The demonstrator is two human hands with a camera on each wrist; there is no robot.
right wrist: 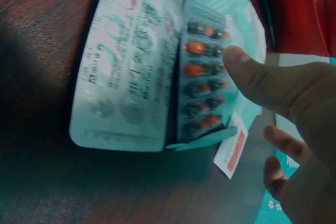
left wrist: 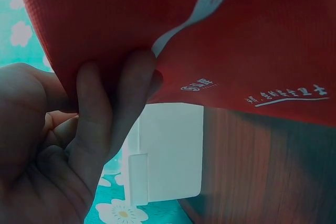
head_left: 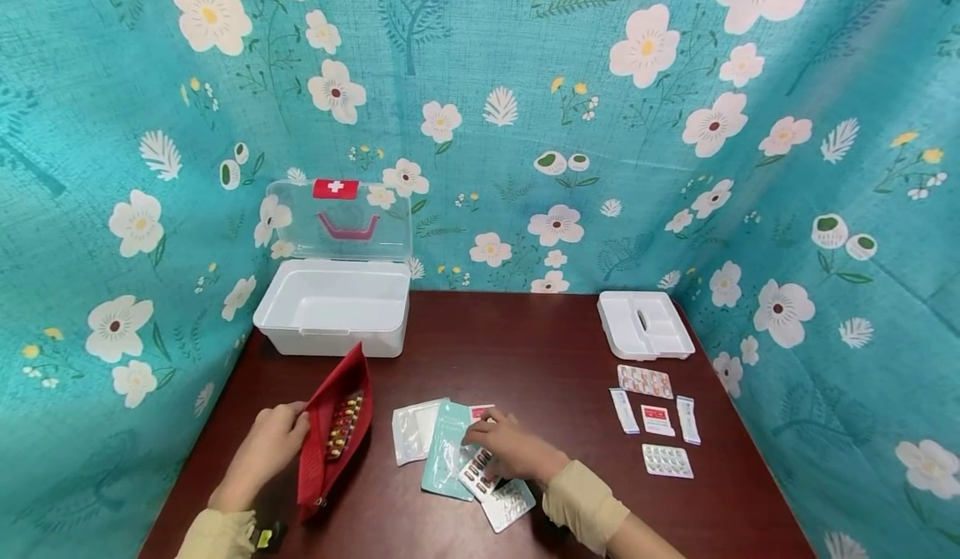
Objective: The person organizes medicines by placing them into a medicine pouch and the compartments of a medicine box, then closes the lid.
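My left hand [head_left: 273, 438] pinches the upper edge of a red zip pouch [head_left: 315, 451] between thumb and fingers. The pouch stands tilted and gapes, with a blister pack of yellow and red capsules [head_left: 346, 427] inside. White lettering marks its outer face in the left wrist view. My right hand [head_left: 513, 446] hovers over a small pile, thumb tip right at the edge of a blister pack of dark and orange capsules [right wrist: 202, 77], fingers spread. Beside that pack lies a silver foil-backed blister pack [right wrist: 123, 66]. Under them is a teal packet [head_left: 447, 451], with a small red-and-white sachet [right wrist: 231, 148] close by.
White packets [head_left: 412, 432] lie left of the teal one. At the back left, a white first-aid box [head_left: 333, 330] has its clear lid raised. A compartment tray [head_left: 645, 346] sits back right, above blister packs [head_left: 667, 461], a sachet [head_left: 657, 420] and two narrow packets [head_left: 687, 420].
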